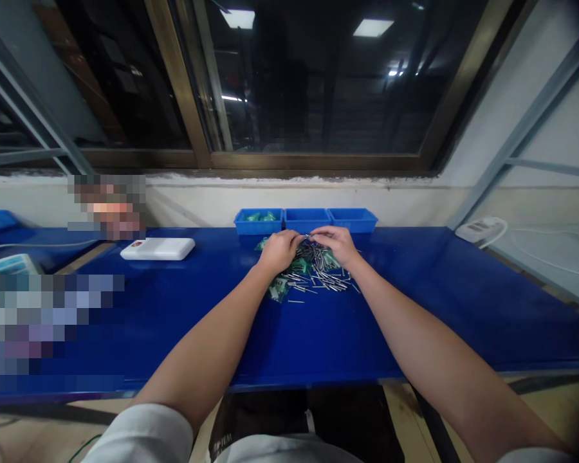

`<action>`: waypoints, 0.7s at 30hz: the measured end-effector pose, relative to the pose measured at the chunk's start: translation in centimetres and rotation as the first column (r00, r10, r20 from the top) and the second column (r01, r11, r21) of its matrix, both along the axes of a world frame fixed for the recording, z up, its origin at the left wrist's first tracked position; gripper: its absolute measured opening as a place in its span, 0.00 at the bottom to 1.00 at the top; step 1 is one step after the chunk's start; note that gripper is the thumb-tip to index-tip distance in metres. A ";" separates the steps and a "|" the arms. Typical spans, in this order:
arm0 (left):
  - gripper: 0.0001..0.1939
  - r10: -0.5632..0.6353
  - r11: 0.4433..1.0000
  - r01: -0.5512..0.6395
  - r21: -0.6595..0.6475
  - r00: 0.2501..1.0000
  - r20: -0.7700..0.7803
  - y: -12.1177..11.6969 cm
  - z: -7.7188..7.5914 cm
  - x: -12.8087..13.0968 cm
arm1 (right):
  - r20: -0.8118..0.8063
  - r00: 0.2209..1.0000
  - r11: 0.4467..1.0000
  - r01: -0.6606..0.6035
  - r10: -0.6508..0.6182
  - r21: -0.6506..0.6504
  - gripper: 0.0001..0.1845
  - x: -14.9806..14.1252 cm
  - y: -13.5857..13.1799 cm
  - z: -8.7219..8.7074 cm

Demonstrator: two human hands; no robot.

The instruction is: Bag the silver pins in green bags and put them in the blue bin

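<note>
A heap of long, thin metal nails or screws [330, 280] lies on the blue tabletop, mixed with small green-printed plastic bags [278, 289]. Over the far side of this heap, my left hand [280, 251] is closed, thumb and fingers pressed together. Facing it, my right hand [336, 244] pinches with thumb and forefinger, and the fingertips of both hands nearly meet. Something small and shiny shows between them, too small to name; it looks like metal. One loose nail [296, 301] rests apart at the near side of the heap.
Behind the heap stand three blue bins: the left bin [259, 225] holds green bags, beside the middle bin [307, 214] and right bin [354, 225]. A white box-shaped device [157, 249] lies left. A white power strip [481, 229] sits at right. Metal posts flank the table.
</note>
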State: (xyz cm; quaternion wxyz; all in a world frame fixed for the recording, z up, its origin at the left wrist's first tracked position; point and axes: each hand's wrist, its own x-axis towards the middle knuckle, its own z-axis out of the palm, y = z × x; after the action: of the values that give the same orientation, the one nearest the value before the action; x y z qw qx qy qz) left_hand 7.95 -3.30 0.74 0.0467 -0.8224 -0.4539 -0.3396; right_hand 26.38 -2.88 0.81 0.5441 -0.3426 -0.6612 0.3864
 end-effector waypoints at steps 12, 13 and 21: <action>0.13 0.094 0.995 -0.095 0.009 0.995 0.031 0.6 -0.2 -0.7 | -0.018 0.928 0.928 0.371 -0.372 -0.047 0.12 1.7 1.7 -0.9; 0.12 0.117 0.993 -0.118 0.010 0.993 0.026 0.8 -0.3 -0.9 | -0.009 0.907 0.906 0.421 -0.421 -0.042 0.11 1.9 1.8 -0.9; 0.11 0.230 0.973 -0.229 -0.037 0.973 0.008 1.2 -0.6 -1.4 | 0.013 0.783 0.782 0.622 -0.622 -0.050 0.12 3.4 2.4 -0.9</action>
State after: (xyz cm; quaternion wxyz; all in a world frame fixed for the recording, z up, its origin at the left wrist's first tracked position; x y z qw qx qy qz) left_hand 6.52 -2.07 0.09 0.0680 -0.7632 -0.5522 -0.3286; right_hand 29.78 -0.45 -0.12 0.6334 -0.5543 -0.5002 0.2032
